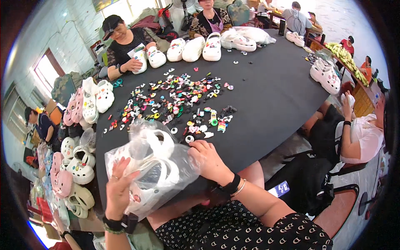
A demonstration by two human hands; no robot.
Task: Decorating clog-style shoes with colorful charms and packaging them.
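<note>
In front of me at the table's near edge lies a clear plastic bag (187, 155) with a pair of white clogs (168, 170) inside, their heel straps showing through the film. My right hand (211, 161) has its fingers closed on the bag's right edge. On the bag's left side, my left hand (118, 188) rests against the plastic, fingers stretched and thumb apart. Just beyond the bag, many small colourful shoe charms (179, 100) are strewn in a heap over the black tabletop (266, 96). A round white charm (189, 139) lies beside my right fingertips.
White clogs (211, 46) line the far edge, where a person (123, 46) handles one. More clogs (80, 166) crowd the left side, pink and beige among them. At right stand white clogs (326, 77) near a seated person (361, 135). A phone (280, 189) lies by my right forearm.
</note>
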